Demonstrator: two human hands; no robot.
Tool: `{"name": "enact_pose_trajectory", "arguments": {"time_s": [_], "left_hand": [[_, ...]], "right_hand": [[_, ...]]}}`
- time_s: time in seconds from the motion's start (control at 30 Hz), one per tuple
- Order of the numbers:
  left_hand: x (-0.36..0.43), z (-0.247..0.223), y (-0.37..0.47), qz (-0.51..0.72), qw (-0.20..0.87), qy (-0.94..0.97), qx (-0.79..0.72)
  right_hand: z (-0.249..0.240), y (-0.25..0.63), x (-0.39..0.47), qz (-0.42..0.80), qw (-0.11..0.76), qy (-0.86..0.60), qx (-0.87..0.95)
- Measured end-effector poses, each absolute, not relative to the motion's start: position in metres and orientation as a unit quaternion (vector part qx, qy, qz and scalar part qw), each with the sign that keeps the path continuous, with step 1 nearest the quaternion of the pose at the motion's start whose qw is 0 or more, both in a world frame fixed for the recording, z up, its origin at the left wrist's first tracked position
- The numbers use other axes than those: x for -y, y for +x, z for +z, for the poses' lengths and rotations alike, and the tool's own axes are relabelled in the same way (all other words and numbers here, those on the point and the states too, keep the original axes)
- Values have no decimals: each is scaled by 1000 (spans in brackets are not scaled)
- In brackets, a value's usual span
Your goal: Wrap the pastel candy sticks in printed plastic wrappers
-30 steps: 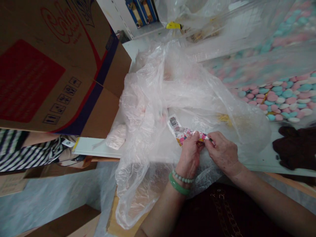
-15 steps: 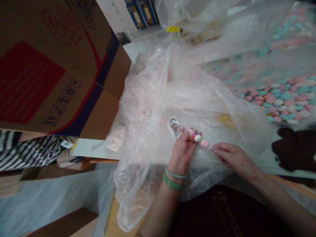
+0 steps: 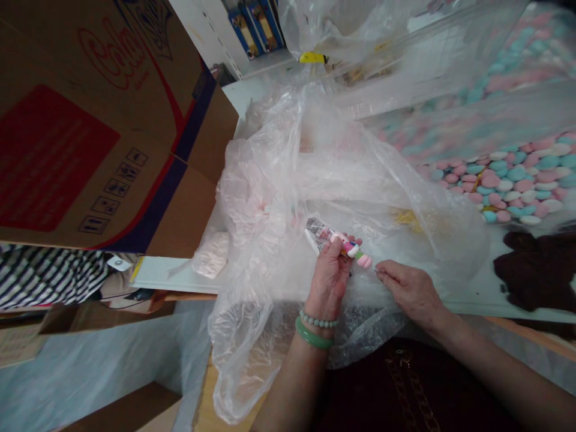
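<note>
My left hand [image 3: 332, 264], with a green bangle and beads at the wrist, is closed round a marshmallow skewer [image 3: 355, 251]. Its soft-looking pieces are pink, white and green, and a clear printed wrapper [image 3: 318, 233] sticks out past my thumb. Just beyond the skewer's pink end, my right hand [image 3: 409, 291] pinches finger and thumb together. A thin tip shows there, but I cannot make out what it is. Both hands are over a large clear plastic bag [image 3: 265, 264] spread across the white table [image 3: 173, 275].
Bags of pink, blue and white oval pieces [image 3: 517, 183] lie at the right, with a dark brown item [image 3: 535, 270] below. A big cardboard box [image 3: 189, 198] stands at the left. Near it sits a small pale packet [image 3: 211, 255]. A yellow-handled cutter [image 3: 312, 57] lies at the back.
My right hand has shifted a little left and turned, its pinch now closer to the skewer's end. My left hand keeps its hold, with the skewer slightly to the left.
</note>
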State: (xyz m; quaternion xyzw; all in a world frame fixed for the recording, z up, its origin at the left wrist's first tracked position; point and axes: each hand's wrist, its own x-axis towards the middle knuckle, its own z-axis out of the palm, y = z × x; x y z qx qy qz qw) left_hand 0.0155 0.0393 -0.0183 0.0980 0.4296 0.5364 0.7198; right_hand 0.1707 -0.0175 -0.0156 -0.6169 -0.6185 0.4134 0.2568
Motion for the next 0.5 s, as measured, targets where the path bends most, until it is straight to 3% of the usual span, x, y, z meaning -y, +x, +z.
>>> {"name": "enact_pose_trajectory", "arguments": {"time_s": [0.1,0.2,0.5], "left_hand": [[-40,-17,14,524,735,102,-418],[-41,-13,8,495,751,92,-427],[-39,-3,10,501,755,91,-412]], "right_hand": [[-14,170,8,688,277,-536,403],[-15,173,5,854,251,-407,204],[-24,167,4,929,265,-257,22]]}}
